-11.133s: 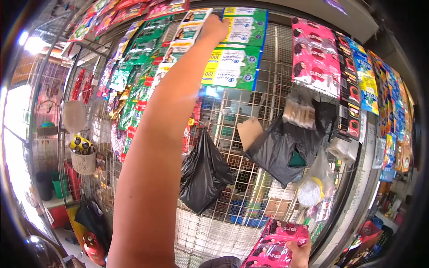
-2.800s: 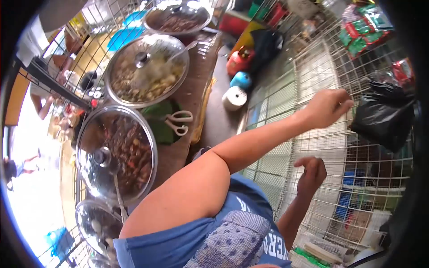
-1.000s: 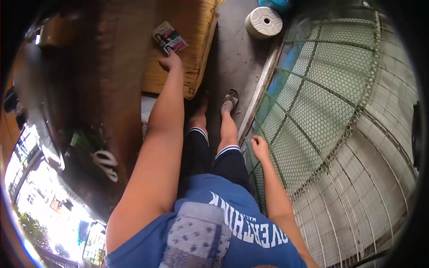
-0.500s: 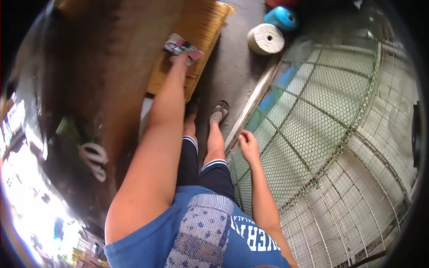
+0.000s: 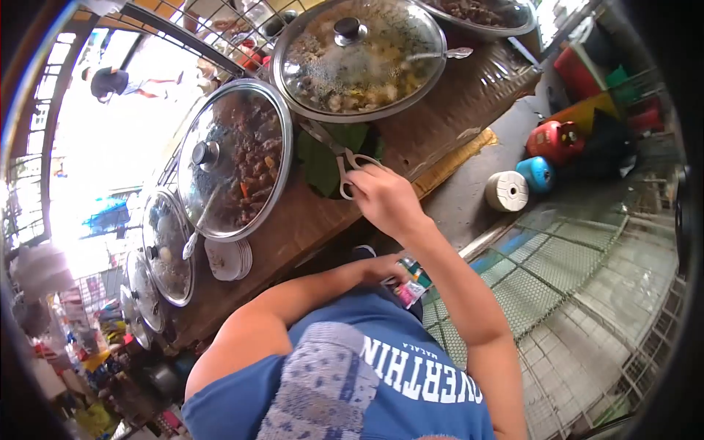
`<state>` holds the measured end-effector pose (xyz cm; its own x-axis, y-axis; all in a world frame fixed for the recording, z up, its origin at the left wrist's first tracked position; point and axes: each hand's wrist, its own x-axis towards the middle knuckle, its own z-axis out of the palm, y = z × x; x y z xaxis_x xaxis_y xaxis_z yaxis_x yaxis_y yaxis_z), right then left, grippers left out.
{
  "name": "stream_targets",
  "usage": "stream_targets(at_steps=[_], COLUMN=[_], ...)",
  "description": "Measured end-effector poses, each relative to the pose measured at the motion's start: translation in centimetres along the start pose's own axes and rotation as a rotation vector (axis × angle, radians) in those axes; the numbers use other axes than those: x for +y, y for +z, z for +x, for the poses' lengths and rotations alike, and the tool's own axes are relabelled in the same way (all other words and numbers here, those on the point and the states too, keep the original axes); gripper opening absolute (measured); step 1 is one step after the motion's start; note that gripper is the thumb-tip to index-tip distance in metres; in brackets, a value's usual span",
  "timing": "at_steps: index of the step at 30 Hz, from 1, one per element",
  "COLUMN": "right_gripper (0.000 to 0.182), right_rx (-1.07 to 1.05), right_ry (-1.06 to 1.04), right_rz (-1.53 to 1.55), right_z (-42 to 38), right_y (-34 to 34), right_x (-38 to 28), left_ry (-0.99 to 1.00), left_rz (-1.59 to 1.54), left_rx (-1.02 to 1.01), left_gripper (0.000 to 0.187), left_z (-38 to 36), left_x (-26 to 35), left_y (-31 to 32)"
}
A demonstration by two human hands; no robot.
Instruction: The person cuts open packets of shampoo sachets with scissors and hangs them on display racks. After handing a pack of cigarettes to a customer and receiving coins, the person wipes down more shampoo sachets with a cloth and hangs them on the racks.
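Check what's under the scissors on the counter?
The scissors lie on green leaves on the wooden counter. The right hand is at the handles. The left hand holds sachets. Anything beneath the leaves is covered.

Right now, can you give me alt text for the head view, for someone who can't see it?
The person's right hand reaches onto white-handled scissors lying on a wooden table, while the left hand holds small sachets near the waist. Lidded pans of food line the table.

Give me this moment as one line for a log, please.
right hand: on scissors atop green leaves | left hand: holds sachet strip near waist | lidded food pans on wooden counter
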<state>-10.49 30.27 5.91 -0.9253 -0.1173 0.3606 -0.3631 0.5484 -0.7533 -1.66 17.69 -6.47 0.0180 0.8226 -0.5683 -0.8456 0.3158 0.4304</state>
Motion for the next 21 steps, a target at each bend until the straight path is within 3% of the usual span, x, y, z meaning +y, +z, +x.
stream_targets(at_steps=[2,3,6,9,11,12,14,15,16,18,19,21], right_gripper=[0.016,0.014,0.013,0.022,0.032,0.033,0.043,0.046,0.049,0.051,0.053,0.056], right_rx=[-0.083,-0.155,-0.272,-0.437,-0.562,-0.61,-0.607,-0.578,-0.55,-0.52,-0.482,-0.372], right_ry=[0.034,0.087,0.081,0.199,0.23,0.294,0.316,0.273,0.232,0.217,0.292,0.468], right_rz=[-0.302,-0.406,-0.582,-0.562,-0.529,-0.516,-0.412,-0.357,-0.302,-0.275,-0.228,-0.14], right_z=[2.4,2.8,3.7,4.8,5.6,6.1,5.9,5.4,4.7,3.2,2.3,-0.4], right_y=[1.1,1.9,1.8,0.3,-0.6,-1.7,-3.5,-4.5,-5.8,-8.6,-9.9,-12.4], right_x=[-1.0,-0.6,-0.5,-2.3,-2.7,-3.8,-4.1,-4.1,-4.1,-5.5,-6.5,-7.4], left_ry=[-0.064,0.022,0.102,0.125,0.154,0.173,0.243,0.181,0.198,0.238,0.242,0.304], left_rz=[-0.006,-0.069,-0.047,0.054,-0.457,-0.453,-0.528,-0.584,-0.576,-0.457,-0.472,-0.488], left_rx=[0.04,0.031,-0.045,-0.063,-0.208,-0.213,-0.282,-0.499,-0.501,-0.119,-0.359,-0.358], left_gripper=[0.05,0.048,0.054,0.066,0.075,0.075,0.082,0.077,0.077,0.074,0.073,0.075], left_z=[-3.4,-4.9,-6.8,-10.8,-12.4,-13.0,-13.6,-12.4,-12.8,-13.0,-13.0,-13.3], left_x=[0.8,1.7,1.2,4.3,4.9,5.2,5.8,5.3,5.3,5.5,5.9,6.6], left_y=[0.2,1.3,-1.0,0.9,1.8,2.3,3.1,1.0,1.7,3.7,3.6,4.6])
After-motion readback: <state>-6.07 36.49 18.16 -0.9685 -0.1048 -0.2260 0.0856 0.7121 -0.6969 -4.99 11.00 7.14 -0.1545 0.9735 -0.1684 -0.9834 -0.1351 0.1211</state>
